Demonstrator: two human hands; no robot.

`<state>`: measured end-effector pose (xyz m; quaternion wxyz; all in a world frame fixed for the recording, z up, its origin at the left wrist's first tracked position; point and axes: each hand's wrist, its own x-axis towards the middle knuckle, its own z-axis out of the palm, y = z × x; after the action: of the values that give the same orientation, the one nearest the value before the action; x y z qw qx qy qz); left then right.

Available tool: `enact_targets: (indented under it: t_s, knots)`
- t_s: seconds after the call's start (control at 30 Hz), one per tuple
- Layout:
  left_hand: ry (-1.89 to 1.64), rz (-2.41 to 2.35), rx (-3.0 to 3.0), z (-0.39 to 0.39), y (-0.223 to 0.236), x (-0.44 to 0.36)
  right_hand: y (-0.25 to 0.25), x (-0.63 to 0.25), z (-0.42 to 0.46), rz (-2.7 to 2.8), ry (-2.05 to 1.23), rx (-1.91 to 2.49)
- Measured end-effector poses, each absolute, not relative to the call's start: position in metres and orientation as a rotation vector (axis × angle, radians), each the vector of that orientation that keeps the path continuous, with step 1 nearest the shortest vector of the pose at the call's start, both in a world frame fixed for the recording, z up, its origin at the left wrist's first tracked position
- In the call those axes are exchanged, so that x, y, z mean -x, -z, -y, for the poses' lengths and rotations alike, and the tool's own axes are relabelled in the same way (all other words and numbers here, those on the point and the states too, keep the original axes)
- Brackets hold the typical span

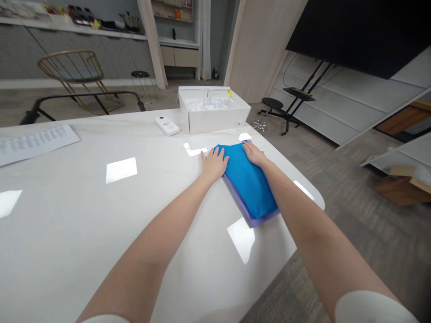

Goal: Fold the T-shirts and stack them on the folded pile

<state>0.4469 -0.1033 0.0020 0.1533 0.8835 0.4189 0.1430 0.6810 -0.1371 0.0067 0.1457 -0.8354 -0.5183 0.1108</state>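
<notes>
A folded blue cloth (251,179) lies flat near the right edge of the white table, on top of a folded purple cloth (243,207) whose left and near borders stick out from under it. My left hand (214,162) rests on the far left corner of the blue cloth, fingers spread. On the far right corner lies my right hand (254,154), palm down with its fingers stretched out. Neither hand grips the fabric. My right forearm hides part of the cloths' right side.
Beyond the cloths stands an open white box (215,122) with clear plastic inside. A white handheld device (167,126) lies left of it, and printed paper (37,142) at the far left. The glossy table (161,179) has a rounded right corner (318,202).
</notes>
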Motion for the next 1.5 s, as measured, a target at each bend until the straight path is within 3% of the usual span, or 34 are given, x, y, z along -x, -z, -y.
enact_targets:
  t_s: [0.17, 0.33, 0.6, 0.87, 1.17, 1.33, 1.5]
  knots:
    - [-0.416, -1.182, -2.565, 0.101, -0.009, -0.416, -0.012, -0.665, 0.143, 1.412, -0.130, 2.480]
    - [-0.500, -1.191, -2.591, 0.111, -0.025, -0.364, -0.036, -0.598, 0.165, 1.628, 0.200, 2.200]
    - [-0.465, -1.413, -2.560, 0.151, -0.048, -0.214, -0.047, -0.423, 0.185, 1.849, -0.255, 1.862]
    - [-0.490, -1.799, -2.371, 0.223, -0.046, 0.004, -0.031, -0.231, 0.188, 2.052, -0.525, 1.570]
    - [-0.541, -2.439, -1.994, 0.310, -0.042, 0.236, -0.019, 0.041, 0.204, 2.391, -0.818, 1.037]
    - [-0.515, -2.907, -1.708, 0.340, -0.039, 0.318, -0.015, 0.163, 0.221, 2.485, -0.884, 0.820]
    - [-0.430, -2.928, -1.658, 0.353, -0.024, 0.349, -0.012, 0.211, 0.233, 2.471, -0.868, 0.827]
